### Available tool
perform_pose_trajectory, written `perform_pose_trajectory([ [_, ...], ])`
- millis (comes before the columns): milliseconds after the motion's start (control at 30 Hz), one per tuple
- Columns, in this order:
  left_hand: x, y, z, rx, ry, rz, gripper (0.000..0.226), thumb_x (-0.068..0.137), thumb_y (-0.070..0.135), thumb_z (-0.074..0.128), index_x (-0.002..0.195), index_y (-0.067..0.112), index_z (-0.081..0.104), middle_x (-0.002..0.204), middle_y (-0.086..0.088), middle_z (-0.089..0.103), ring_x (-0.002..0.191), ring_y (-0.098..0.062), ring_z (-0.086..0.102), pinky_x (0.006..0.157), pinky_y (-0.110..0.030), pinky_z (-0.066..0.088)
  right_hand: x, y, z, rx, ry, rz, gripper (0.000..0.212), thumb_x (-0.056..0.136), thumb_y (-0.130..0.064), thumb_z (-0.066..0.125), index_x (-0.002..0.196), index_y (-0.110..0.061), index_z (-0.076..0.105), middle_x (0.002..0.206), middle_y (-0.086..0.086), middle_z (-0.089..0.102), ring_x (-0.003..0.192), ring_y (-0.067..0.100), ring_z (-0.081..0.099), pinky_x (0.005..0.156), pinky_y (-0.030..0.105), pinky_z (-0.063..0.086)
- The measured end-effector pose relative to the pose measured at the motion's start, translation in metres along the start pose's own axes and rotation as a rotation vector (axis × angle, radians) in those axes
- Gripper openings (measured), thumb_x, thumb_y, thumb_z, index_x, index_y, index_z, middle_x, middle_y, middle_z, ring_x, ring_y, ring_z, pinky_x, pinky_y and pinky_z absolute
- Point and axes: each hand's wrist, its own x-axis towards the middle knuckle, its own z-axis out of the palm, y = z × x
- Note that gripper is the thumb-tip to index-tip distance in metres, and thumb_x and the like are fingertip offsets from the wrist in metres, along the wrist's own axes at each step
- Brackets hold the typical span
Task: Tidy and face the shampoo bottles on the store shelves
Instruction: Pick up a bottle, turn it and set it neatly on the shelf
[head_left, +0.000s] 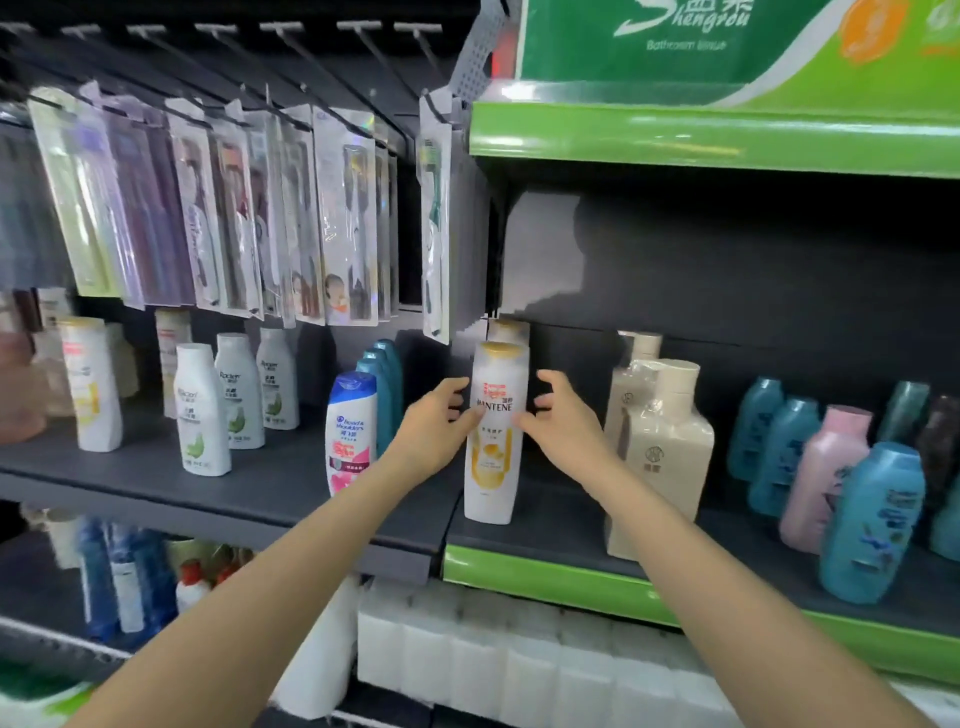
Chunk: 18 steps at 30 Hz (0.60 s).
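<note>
Both hands are closing in on the white Pantene bottle (493, 431) standing upright at the near shelf edge (545, 577), left hand (436, 431) touching its side, right hand (558, 423) fingers loosely curled beside it, and that smooth, probably slippery plastic looks best gripped mid-body.

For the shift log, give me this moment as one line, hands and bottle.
step: facing | left hand: touches Pantene bottle | right hand: touches it opposite | bottle: upright, label forward, at shelf front
</note>
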Motion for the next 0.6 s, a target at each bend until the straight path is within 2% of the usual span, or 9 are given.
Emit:
perform_pose_trajectory([
  [67,0.011,-0.011,-0.002,-0.043,-0.051,0.050,0.046,0.093,0.026,0.054,0.136,0.015,0.043,0.127,-0.006,0.057,0.106,-0.013,0.057,0.084,-0.018,0.041,0.006,0.001,0.011,0.063,0.022,0.035,0.056,0.091,-0.025,0.061,0.140,-0.017,0.035,0.127,0.004,0.055,0.099,0.007,0.051,0.061,0.007,0.037],
  [100,0.015,-0.016,-0.004,-0.069,-0.065,0.064,0.044,0.093,0.025,0.055,0.134,0.015,0.045,0.122,-0.005,0.060,0.101,-0.012,0.057,0.081,-0.016,0.041,0.008,0.001,0.015,0.091,0.043,0.054,0.054,0.090,-0.026,0.061,0.138,-0.017,0.037,0.121,0.002,0.057,0.095,0.006,0.050,0.058,0.007,0.036],
  [233,0.024,-0.028,-0.006,-0.115,-0.113,0.152,0.041,0.091,0.022,0.058,0.130,0.016,0.048,0.111,-0.002,0.061,0.094,-0.010,0.058,0.068,-0.010,0.043,0.016,0.004,0.030,0.140,0.130,0.071,0.046,0.088,-0.027,0.064,0.129,-0.017,0.045,0.110,-0.007,0.057,0.090,0.001,0.053,0.065,0.010,0.040],
  [333,0.030,-0.033,-0.008,-0.140,-0.142,0.205,0.039,0.090,0.020,0.060,0.127,0.016,0.048,0.106,0.000,0.059,0.090,-0.008,0.057,0.067,-0.009,0.044,0.021,0.005,0.041,0.221,0.171,0.083,0.040,0.085,-0.023,0.068,0.120,-0.019,0.049,0.112,-0.004,0.062,0.088,-0.003,0.056,0.067,0.014,0.046],
  [467,0.033,-0.036,-0.009,-0.191,-0.152,0.226,0.042,0.087,0.017,0.063,0.125,0.016,0.047,0.103,0.001,0.059,0.083,-0.003,0.056,0.063,-0.007,0.045,0.024,0.004,0.050,0.328,0.287,0.102,0.043,0.080,-0.017,0.074,0.118,-0.015,0.054,0.108,-0.001,0.065,0.091,0.006,0.062,0.072,0.021,0.052],
  [600,0.027,-0.035,-0.008,-0.248,-0.232,0.261,0.055,0.083,0.018,0.068,0.132,0.019,0.042,0.102,0.010,0.054,0.092,-0.003,0.055,0.069,-0.006,0.044,0.016,0.001,0.049,0.415,0.391,0.105,0.039,0.077,-0.014,0.076,0.112,-0.015,0.058,0.100,-0.004,0.067,0.088,0.006,0.064,0.070,0.023,0.054],
])
